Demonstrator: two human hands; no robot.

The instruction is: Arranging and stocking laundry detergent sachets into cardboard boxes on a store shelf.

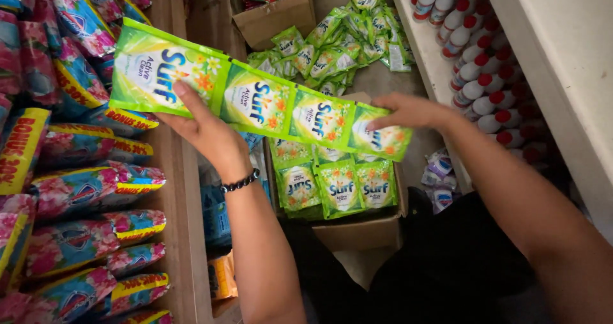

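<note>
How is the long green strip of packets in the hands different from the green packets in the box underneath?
The long green strip of joined sachets is stretched out in the air between the left hand and right hand; the green sachets in the brown cardboard box lie below with no hand on them. The held strip runs in one slanting line; the boxed ones sit bunched side by side. Both are glossy green with orange flowers.
</note>
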